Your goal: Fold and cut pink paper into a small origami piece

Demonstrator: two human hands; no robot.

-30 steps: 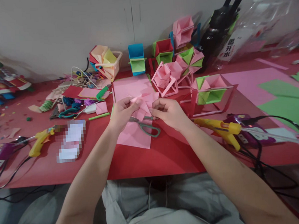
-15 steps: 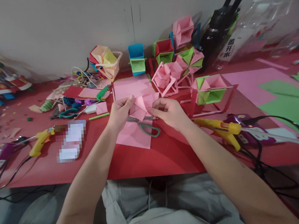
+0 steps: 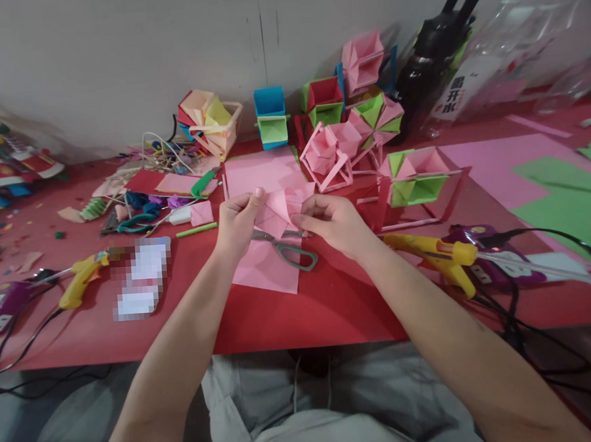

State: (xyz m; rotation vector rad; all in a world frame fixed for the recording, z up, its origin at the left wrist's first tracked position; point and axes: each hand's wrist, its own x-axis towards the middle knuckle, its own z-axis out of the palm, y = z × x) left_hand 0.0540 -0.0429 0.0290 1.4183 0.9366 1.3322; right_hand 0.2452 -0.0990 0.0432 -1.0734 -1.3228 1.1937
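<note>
Between my two hands is a piece of folded pink paper [image 3: 276, 212], creased into angled flaps. My left hand [image 3: 239, 226] pinches its left side, thumb on top. On the right side, the thumb and fingers of my right hand [image 3: 331, 220] close on its edge. Beneath the paper lie scissors [image 3: 296, 255] with grey-green handles, their blades partly hidden. They rest on a pink sheet [image 3: 263, 271], and another pink sheet [image 3: 260, 170] lies behind my hands.
Folded paper models, among them a pink and green one [image 3: 418, 180], stand along the back. Yellow glue guns [image 3: 81, 277] with cords lie on both sides. A phone [image 3: 145, 277] is at left, a black bottle [image 3: 428, 59] back right. Pink and green sheets [image 3: 569, 197] cover the right.
Almost nothing differs. Both hands keep their hold on the folded pink paper, with only a slight shift of the left hand and the paper.
</note>
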